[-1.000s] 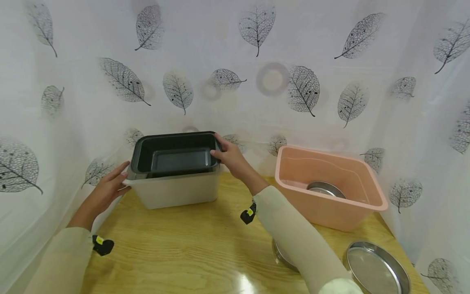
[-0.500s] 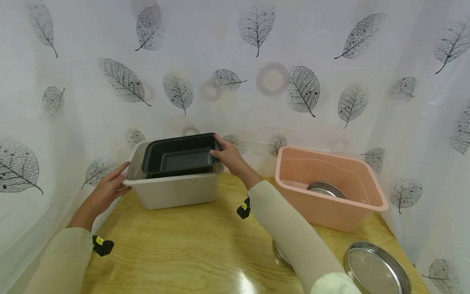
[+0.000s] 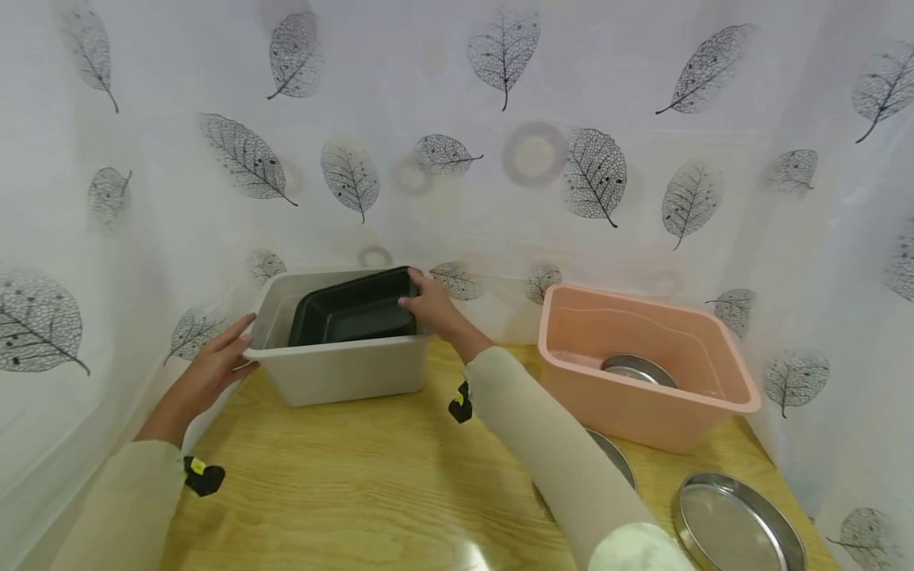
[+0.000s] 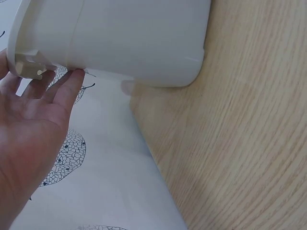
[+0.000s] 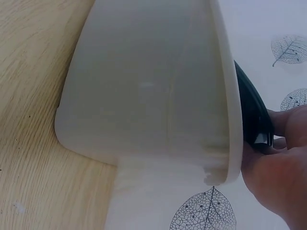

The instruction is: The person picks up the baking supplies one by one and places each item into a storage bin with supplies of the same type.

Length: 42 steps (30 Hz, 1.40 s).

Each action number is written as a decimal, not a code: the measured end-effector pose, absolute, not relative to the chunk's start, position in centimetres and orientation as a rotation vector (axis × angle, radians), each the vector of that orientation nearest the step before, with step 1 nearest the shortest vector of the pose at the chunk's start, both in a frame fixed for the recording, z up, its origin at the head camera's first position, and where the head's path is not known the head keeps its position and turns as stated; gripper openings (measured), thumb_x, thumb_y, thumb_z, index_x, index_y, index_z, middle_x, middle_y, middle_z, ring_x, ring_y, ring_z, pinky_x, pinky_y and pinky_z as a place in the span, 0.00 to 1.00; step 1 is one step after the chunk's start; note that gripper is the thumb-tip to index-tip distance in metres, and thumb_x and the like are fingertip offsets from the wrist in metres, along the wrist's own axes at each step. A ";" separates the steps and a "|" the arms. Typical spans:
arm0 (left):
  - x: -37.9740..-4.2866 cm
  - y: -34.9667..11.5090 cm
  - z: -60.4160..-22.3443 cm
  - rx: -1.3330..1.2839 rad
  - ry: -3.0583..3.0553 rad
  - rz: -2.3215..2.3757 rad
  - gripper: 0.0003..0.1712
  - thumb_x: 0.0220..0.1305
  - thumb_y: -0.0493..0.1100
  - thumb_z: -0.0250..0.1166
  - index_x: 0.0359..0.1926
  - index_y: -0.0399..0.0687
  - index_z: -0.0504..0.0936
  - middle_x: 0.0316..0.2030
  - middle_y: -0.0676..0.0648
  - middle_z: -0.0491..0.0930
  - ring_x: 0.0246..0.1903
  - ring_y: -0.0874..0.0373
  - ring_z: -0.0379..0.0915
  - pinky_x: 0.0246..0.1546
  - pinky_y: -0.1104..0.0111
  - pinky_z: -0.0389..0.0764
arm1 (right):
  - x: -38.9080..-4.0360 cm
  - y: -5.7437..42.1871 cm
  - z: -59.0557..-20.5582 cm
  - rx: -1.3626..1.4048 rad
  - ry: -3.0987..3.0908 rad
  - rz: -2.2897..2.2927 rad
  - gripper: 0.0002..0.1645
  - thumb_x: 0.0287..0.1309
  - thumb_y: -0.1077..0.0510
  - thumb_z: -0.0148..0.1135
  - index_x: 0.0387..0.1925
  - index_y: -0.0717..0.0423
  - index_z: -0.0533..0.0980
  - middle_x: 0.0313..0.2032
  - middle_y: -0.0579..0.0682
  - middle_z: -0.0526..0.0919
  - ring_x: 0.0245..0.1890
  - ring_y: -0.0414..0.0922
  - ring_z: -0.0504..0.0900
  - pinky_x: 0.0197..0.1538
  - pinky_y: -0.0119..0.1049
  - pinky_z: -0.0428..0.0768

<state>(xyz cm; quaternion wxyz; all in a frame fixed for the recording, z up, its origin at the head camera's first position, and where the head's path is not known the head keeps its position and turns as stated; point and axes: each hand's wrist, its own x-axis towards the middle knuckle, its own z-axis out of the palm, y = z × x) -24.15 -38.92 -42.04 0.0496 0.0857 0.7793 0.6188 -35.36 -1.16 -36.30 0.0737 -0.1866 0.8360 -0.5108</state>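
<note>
Slanting inside the smooth, pale tub [image 3: 343, 373] is a dark oblong pan [image 3: 360, 316].

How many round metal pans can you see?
3: one inside the pink tub, one on the table partly hidden by the right sleeve, one near the table's right edge. More might hide in the white tub.

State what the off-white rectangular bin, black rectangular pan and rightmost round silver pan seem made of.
Off-white rectangular bin: apparently plastic, smooth and satin, with a moulded-looking rim.
Black rectangular pan: somewhat glossy, with highlights along its edges; perhaps coated metal, though plastic is possible.
Round silver pan: likely bare metal, shiny, its wall showing bright reflections.
</note>
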 end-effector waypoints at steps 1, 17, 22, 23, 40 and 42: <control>-24.2 -38.9 -42.1 0.262 2.370 1.888 0.40 0.81 0.54 0.44 0.81 0.55 0.33 0.75 0.23 0.28 0.48 0.85 0.70 0.50 0.84 0.77 | -35.4 -1.3 -36.4 -0.559 2.521 -1.507 0.42 0.72 0.59 0.58 0.80 0.49 0.52 0.79 0.53 0.52 0.79 0.52 0.50 0.76 0.49 0.62; -24.1 -38.9 -41.8 0.248 2.401 1.863 0.40 0.81 0.56 0.44 0.81 0.55 0.34 0.76 0.24 0.32 0.49 0.85 0.69 0.53 0.80 0.77 | -35.8 -2.9 -36.9 -0.520 2.548 -1.371 0.43 0.71 0.57 0.60 0.80 0.45 0.52 0.79 0.50 0.55 0.78 0.49 0.55 0.75 0.48 0.65; -24.0 -38.8 -41.8 0.235 2.399 1.866 0.40 0.81 0.56 0.44 0.81 0.56 0.34 0.76 0.24 0.30 0.48 0.85 0.70 0.54 0.79 0.77 | -35.9 -3.0 -36.8 -0.558 2.517 -1.367 0.45 0.70 0.56 0.61 0.80 0.48 0.51 0.79 0.51 0.53 0.78 0.51 0.53 0.76 0.48 0.63; -24.0 -38.8 -41.8 0.233 2.400 1.864 0.40 0.81 0.56 0.44 0.81 0.56 0.34 0.76 0.24 0.30 0.48 0.85 0.69 0.54 0.79 0.77 | -36.0 -3.0 -36.9 -0.563 2.517 -1.367 0.45 0.70 0.56 0.62 0.80 0.49 0.51 0.79 0.51 0.53 0.78 0.51 0.54 0.76 0.48 0.63; -24.2 -39.1 -42.1 0.229 2.403 1.853 0.40 0.81 0.57 0.43 0.81 0.57 0.33 0.77 0.27 0.32 0.74 0.40 0.52 0.59 0.76 0.76 | -36.1 -2.1 -36.7 -0.586 2.414 -1.508 0.37 0.68 0.58 0.64 0.75 0.55 0.63 0.73 0.59 0.66 0.73 0.55 0.65 0.70 0.50 0.72; -24.2 -39.1 -42.1 0.237 2.388 1.864 0.40 0.81 0.57 0.43 0.81 0.57 0.33 0.77 0.26 0.31 0.74 0.36 0.50 0.62 0.71 0.75 | -36.0 -2.0 -36.7 -0.576 2.399 -1.522 0.37 0.68 0.58 0.64 0.75 0.54 0.64 0.73 0.59 0.66 0.73 0.54 0.64 0.71 0.49 0.71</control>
